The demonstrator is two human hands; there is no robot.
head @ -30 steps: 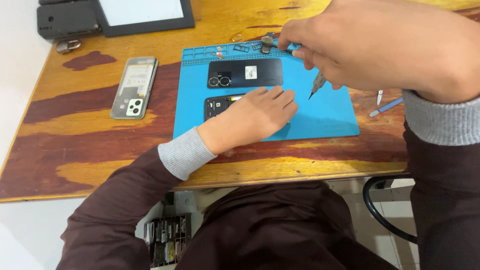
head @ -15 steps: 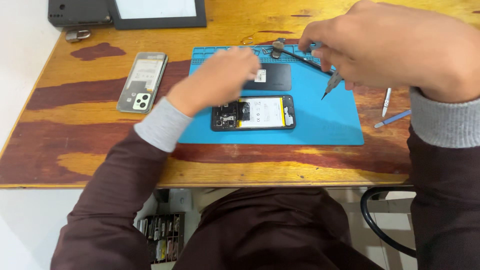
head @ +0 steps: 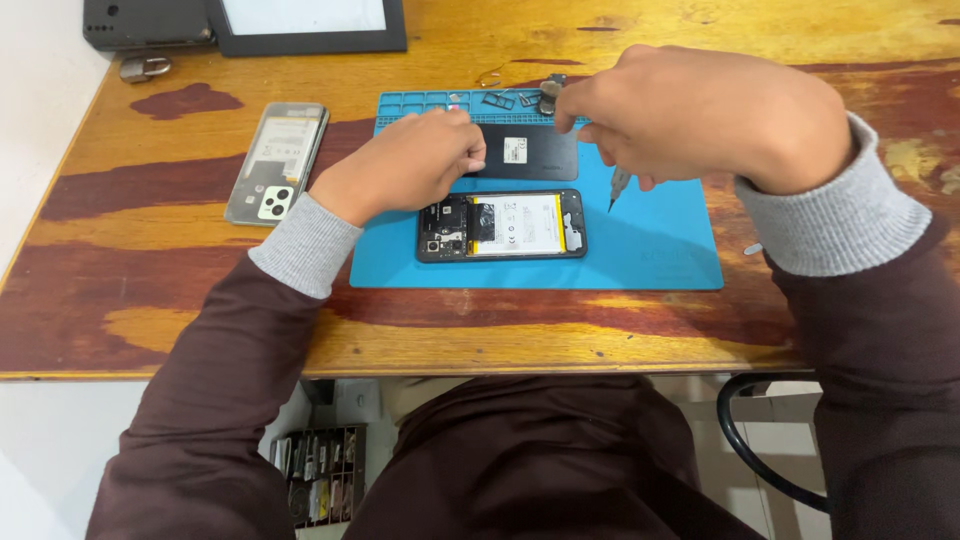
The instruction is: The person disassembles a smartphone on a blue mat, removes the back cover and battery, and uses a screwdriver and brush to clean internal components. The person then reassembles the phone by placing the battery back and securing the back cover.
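An opened phone (head: 500,225), its battery and circuit board exposed, lies face down in the middle of a blue work mat (head: 650,255). Just behind it lies a black back cover (head: 530,155). My left hand (head: 405,170) is curled, its fingertips pinching the cover's left edge. My right hand (head: 700,115) hovers over the mat's far right part, closed around a small screwdriver (head: 618,185) whose tip points down, a little above the mat and right of the opened phone.
The mat's far rim has small compartments (head: 430,100) holding tiny parts. A second phone in a clear case (head: 275,160) lies on the wooden table (head: 150,300) to the left. A black-framed panel (head: 305,25) and a black box (head: 145,20) stand at the back.
My left hand lifted off the opened phone, uncovering it, and moved up to the black cover's left edge. My right hand with the screwdriver stayed over the mat's far right.
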